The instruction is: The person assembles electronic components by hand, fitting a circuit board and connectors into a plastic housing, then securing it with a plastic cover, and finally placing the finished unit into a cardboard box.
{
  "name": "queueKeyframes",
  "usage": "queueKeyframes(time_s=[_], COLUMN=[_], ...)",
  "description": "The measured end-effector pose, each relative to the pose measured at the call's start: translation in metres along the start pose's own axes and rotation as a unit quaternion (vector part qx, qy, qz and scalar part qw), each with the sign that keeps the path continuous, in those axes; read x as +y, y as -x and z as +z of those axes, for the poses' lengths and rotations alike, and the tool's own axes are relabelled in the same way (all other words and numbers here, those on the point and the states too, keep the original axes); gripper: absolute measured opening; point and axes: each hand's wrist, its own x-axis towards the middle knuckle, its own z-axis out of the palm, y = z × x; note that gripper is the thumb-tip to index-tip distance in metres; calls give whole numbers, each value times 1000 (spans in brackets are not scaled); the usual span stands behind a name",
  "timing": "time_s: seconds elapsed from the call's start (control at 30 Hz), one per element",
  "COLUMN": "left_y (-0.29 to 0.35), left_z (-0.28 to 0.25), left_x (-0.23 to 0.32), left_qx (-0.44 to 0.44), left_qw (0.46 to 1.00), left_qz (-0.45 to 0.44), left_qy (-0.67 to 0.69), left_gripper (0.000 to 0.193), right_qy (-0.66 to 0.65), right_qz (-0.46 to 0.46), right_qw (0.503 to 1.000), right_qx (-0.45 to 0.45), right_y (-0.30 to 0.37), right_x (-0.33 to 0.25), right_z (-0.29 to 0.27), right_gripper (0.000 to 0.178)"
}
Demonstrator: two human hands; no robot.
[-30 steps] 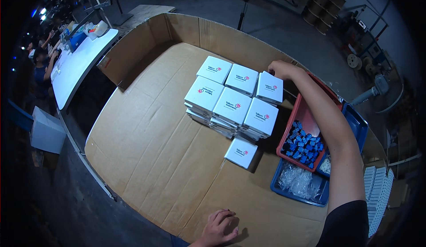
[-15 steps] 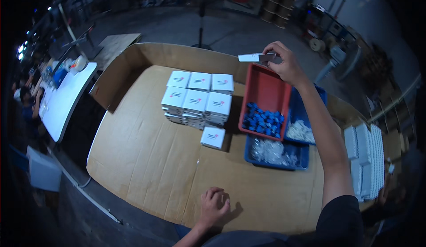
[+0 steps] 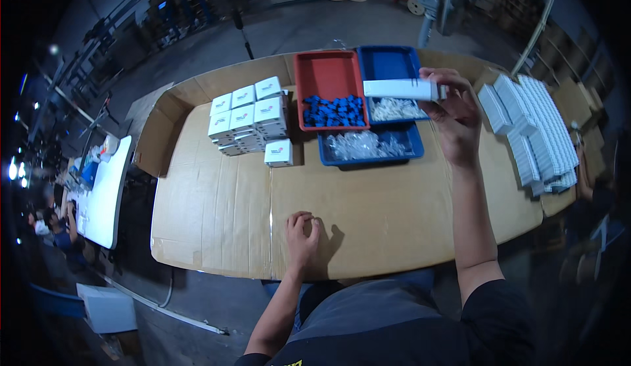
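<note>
The right hand (image 3: 457, 119) holds a white box (image 3: 399, 90) by its right end, thumb and fingers closed on it, so the box juts out to the left with a long narrow side showing. Gripping one end probably leaves most of the surface uncovered and easy to look over. The box is in the air, across the line of sight to the rear blue tray (image 3: 388, 58) and its white pieces (image 3: 392, 108); how high, I cannot tell.

The left hand (image 3: 302, 238) is low over the bench (image 3: 374, 215) near its front edge, fingers loosely curled and thumb apart, with nothing visible in it (whether it touches the cardboard is hard to tell).

The red tray (image 3: 328, 73) with blue pieces (image 3: 332, 111) and the front blue tray (image 3: 328, 160) with clear plastic (image 3: 365, 145) sit close together, likely to keep small parts sorted and within reach. Left of them a stack of boxes (image 3: 246, 116) stands in tight rows, with a single box (image 3: 279, 153) at its front corner.

A cardboard wall (image 3: 220, 80) lines the far edge, presumably a stop against things sliding off. The near edge has no such lip, and the widest room for moving lies between it and the trays.
</note>
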Motion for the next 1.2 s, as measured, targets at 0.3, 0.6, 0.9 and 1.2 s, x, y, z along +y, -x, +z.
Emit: queueKeyframes(time_s=[0.3,0.6,0.9,1.2], left_y=[15,24,77,95], left_z=[0,2,-26,-15], left_x=[-4,10,209,182], left_qx=[17,43,-402,-380], left_qw=[999,996,734,725], left_qz=[36,73,-137,-245], left_qy=[-29,-5,529,519], left_gripper=[15,24,65,63], right_qy=[-298,-240,-239,52], right_qz=[190,190,234,220], right_qw=[911,940,940,971], right_qx=[212,149,60,-79], right_y=[130,217,258,283], right_x=[-38,-85,-123,-88], right_z=[-23,-34,-13,33], right_gripper=[56,60,62,47])
